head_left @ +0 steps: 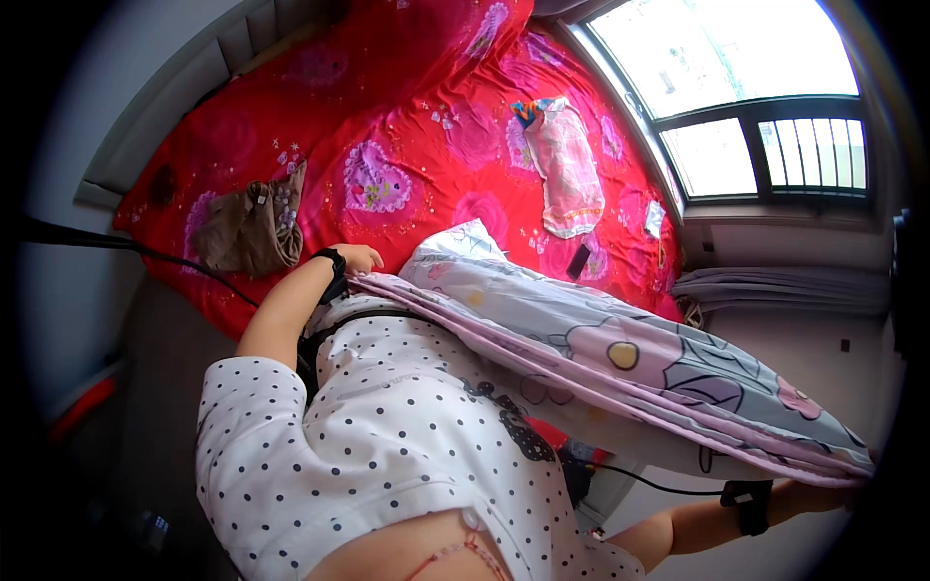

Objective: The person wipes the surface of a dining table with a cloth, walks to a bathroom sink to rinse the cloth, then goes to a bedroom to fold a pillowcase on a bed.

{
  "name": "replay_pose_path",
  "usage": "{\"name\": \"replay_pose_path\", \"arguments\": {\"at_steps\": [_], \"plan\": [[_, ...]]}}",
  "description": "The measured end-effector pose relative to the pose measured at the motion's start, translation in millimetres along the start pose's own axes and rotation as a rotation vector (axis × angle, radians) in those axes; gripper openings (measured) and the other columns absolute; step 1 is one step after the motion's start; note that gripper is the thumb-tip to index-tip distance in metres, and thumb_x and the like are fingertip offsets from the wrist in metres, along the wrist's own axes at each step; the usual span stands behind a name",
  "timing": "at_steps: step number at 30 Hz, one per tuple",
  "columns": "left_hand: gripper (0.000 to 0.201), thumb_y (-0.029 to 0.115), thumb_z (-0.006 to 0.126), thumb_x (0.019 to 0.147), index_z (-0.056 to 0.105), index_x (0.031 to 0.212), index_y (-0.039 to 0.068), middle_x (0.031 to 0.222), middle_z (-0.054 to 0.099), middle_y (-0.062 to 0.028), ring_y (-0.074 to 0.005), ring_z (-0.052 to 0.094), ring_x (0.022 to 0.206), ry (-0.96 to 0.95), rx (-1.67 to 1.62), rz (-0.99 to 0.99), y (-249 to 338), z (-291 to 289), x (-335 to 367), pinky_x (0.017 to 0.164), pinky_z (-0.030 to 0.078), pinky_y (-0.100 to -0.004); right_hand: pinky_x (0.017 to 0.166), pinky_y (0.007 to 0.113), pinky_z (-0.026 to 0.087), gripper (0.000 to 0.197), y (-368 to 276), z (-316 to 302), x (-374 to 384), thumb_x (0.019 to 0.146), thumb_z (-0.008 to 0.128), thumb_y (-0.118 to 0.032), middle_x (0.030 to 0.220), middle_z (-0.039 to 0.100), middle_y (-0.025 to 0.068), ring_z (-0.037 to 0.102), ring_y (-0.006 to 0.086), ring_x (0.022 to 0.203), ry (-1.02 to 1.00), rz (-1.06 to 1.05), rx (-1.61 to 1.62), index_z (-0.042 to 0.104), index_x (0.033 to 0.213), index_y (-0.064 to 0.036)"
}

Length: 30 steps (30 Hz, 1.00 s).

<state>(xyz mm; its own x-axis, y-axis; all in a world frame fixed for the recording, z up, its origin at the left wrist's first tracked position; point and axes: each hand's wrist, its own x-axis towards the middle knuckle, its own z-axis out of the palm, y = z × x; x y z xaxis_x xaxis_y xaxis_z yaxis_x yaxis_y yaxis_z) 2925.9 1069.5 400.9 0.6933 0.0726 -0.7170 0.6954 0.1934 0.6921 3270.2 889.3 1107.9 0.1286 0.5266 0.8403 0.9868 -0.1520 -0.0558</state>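
A light grey bed sheet (678, 363) with large pink flowers and pink edges is stretched out in front of me, gathered lengthwise in layers. My left hand (357, 259) is closed on its left end, close to my body. Far out at the lower right, my right hand (821, 497) grips the other end; its fingers are mostly hidden by the cloth and the dark rim. Between the hands the sheet hangs fairly taut, and one white corner rises over the bed's edge. Both wrists wear black bands.
Beyond the sheet is a bed with a red flowered cover (426, 136). On it lie brown trousers (247, 232), a pink-and-white bag (562, 160), a dark phone (578, 261) and a small white packet (655, 220). A window (736, 126) and a grey curtain (785, 290) stand at right.
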Motion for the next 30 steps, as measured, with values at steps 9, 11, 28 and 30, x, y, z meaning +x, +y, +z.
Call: {"name": "replay_pose_path", "arguments": {"at_steps": [9, 11, 28, 30], "plan": [[0.036, 0.031, 0.067, 0.068, 0.066, 0.089, 0.002, 0.088, 0.065, -0.0094, -0.0163, 0.059, 0.077, 0.135, 0.034, -0.102, -55.3, 18.1, 9.9, 0.070, 0.046, -0.0297, 0.081, 0.030, 0.047, 0.037, 0.1, -14.4, 8.5, 0.093, 0.036, -0.034, 0.100, 0.052, 0.0089, 0.055, 0.0164, 0.086, 0.028, 0.011, -0.115, 0.047, 0.107, -0.0017], [0.037, 0.030, 0.069, 0.062, 0.067, 0.086, 0.003, 0.088, 0.065, -0.0129, -0.0223, 0.061, 0.081, 0.189, -0.013, -0.025, -44.5, 14.7, 3.4, 0.074, 0.046, -0.0305, 0.081, 0.030, 0.048, 0.037, 2.8, -15.6, 8.0, 0.093, 0.037, -0.035, 0.100, 0.052, 0.0089, 0.055, 0.0164, 0.086, 0.033, 0.015, -0.130, 0.047, 0.107, -0.0016], [0.021, 0.025, 0.051, 0.072, 0.057, 0.073, 0.005, 0.071, 0.060, -0.0126, -0.0246, 0.057, 0.061, 0.024, -0.882, -0.326, -35.3, -38.1, -13.1, 0.057, 0.048, -0.0367, 0.078, 0.031, 0.049, 0.038, 28.0, -16.2, -13.0, 0.093, 0.038, -0.035, 0.099, 0.052, 0.0089, 0.056, 0.0168, 0.085, 0.110, 0.074, -0.166, 0.048, 0.106, -0.0012], [0.015, 0.021, 0.049, 0.069, 0.054, 0.062, 0.008, 0.056, 0.055, -0.0068, -0.0218, 0.047, 0.040, 0.202, -1.104, -0.339, -16.0, -23.6, -29.3, 0.038, 0.041, -0.0332, 0.078, 0.031, 0.049, 0.038, 29.2, -18.5, -18.7, 0.093, 0.038, -0.035, 0.099, 0.052, 0.0089, 0.056, 0.0169, 0.085, 0.128, 0.083, -0.193, 0.048, 0.106, -0.0012]]}}
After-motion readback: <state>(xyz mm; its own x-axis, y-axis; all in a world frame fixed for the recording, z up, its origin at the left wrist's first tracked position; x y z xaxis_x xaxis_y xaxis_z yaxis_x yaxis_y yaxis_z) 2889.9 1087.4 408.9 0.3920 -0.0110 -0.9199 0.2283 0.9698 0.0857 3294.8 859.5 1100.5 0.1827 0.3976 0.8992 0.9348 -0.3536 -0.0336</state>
